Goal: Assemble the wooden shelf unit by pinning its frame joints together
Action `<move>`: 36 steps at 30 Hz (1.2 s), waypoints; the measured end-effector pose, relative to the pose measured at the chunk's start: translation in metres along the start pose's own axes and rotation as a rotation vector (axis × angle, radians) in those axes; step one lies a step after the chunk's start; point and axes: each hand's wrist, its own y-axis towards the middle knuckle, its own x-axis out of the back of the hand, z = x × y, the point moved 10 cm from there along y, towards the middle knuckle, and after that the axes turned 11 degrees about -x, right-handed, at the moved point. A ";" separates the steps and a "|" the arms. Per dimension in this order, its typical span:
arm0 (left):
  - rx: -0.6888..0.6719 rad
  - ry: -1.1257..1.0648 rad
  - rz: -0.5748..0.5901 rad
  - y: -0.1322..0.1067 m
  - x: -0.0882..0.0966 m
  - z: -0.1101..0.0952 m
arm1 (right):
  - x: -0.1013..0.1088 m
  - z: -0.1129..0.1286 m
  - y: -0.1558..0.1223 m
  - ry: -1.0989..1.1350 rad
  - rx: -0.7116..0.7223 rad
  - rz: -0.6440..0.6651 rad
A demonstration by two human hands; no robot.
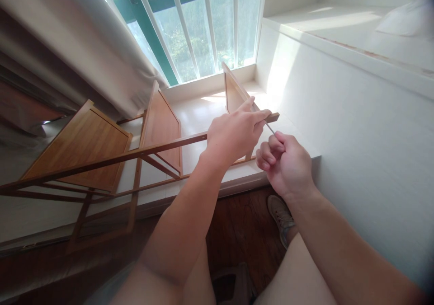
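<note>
A wooden shelf rack (101,160) lies on its side across a white window ledge (200,115), its three panels standing up. My left hand (237,133) is closed around the top rail near its right end, beside the rightmost panel (233,92). My right hand (288,165) is closed in a fist on a thin metal tool (270,128), likely a hex key. Its tip points at the rail's end under my left fingers.
A window with white bars (203,25) is behind the ledge, with a pale curtain (84,47) at the left. A white wall and upper ledge (339,92) stand at the right. Dark wood floor (244,232) and my shoe (281,214) lie below.
</note>
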 end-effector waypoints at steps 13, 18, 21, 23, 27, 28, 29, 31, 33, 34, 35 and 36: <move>-0.008 0.001 0.002 0.000 0.000 0.000 | 0.003 0.054 -0.026 -1.254 0.528 -0.406; -0.007 -0.011 0.012 0.001 -0.001 -0.001 | -0.003 0.060 -0.031 -1.385 0.559 -0.498; -0.009 -0.007 0.012 0.001 -0.001 -0.001 | 0.002 0.060 -0.029 -1.331 0.527 -0.497; -0.010 -0.006 0.009 0.001 -0.002 -0.001 | 0.006 0.056 -0.025 -1.270 0.492 -0.465; -0.008 -0.007 0.010 0.001 -0.002 -0.001 | 0.008 0.049 -0.020 -1.159 0.502 -0.395; -0.007 -0.008 0.008 0.001 -0.002 -0.001 | 0.008 0.048 -0.019 -1.133 0.514 -0.383; -0.008 -0.010 0.006 0.001 -0.002 -0.001 | 0.008 0.047 -0.019 -1.104 0.520 -0.372; -0.007 -0.017 0.000 0.001 -0.001 -0.001 | 0.009 0.045 -0.018 -1.041 0.510 -0.349; -0.008 -0.027 -0.003 0.001 -0.001 0.000 | 0.011 0.042 -0.017 -0.976 0.490 -0.334; -0.008 -0.033 -0.005 0.001 -0.002 0.000 | 0.012 0.042 -0.017 -0.948 0.482 -0.334; -0.008 -0.037 -0.008 0.000 -0.001 0.000 | 0.013 0.041 -0.016 -0.924 0.475 -0.336; -0.008 -0.040 -0.010 0.000 -0.001 0.000 | 0.014 0.040 -0.016 -0.902 0.469 -0.339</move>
